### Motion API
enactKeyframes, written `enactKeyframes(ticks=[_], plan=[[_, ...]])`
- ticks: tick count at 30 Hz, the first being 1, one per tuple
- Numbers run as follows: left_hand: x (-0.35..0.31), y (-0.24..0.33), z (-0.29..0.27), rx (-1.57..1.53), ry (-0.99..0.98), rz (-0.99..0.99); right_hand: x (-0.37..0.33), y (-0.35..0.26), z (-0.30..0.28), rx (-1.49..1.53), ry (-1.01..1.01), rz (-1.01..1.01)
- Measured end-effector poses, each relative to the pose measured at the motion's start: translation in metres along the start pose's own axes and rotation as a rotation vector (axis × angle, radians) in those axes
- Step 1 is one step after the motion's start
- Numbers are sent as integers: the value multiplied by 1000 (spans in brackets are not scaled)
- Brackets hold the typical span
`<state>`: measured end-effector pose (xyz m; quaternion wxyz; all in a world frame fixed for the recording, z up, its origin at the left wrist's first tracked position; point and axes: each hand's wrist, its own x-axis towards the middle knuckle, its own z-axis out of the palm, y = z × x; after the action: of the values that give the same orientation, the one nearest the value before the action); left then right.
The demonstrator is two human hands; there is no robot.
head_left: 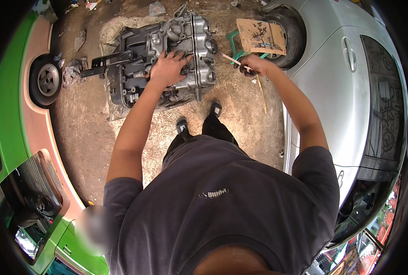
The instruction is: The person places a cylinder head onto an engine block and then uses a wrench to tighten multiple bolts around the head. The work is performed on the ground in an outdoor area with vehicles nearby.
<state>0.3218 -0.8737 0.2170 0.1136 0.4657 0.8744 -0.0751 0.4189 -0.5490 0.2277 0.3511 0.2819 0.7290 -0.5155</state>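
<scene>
A grey metal engine (204,50) lies on the ground ahead of my feet, with a black bracket (104,64) sticking out from its left side. My left hand (168,68) rests on its top, fingers spread, holding nothing. To the right of the engine, my right hand (255,65) is closed around a thin, pale stick-like tool (231,59). Its tip points left toward the engine and appears apart from it. The tool's exact kind cannot be made out, and the fingers hide its other end. My right fingertips look dark with grime.
Small dark parts lie on a cardboard sheet (246,45) atop a green stool (232,40), beyond my right hand. A silver car (323,87) stands close on the right, a green and pink vehicle (14,87) on the left. A thin stick (262,95) lies on the floor.
</scene>
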Motion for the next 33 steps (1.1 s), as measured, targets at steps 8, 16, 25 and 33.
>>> enactKeyframes(ticks=[8, 16, 25, 33], plan=[[1, 2, 0, 6, -6, -13, 34, 87, 49, -39, 246, -396], [5, 5, 0, -6, 4, -57, 93, 111, 35, -101, 164, -691], [8, 8, -1, -12, 16, -89, 136, 97, 26, -248, 107, -778], [10, 11, -4, 5, -17, -113, 152, 116, 53, 62, 9, -648]])
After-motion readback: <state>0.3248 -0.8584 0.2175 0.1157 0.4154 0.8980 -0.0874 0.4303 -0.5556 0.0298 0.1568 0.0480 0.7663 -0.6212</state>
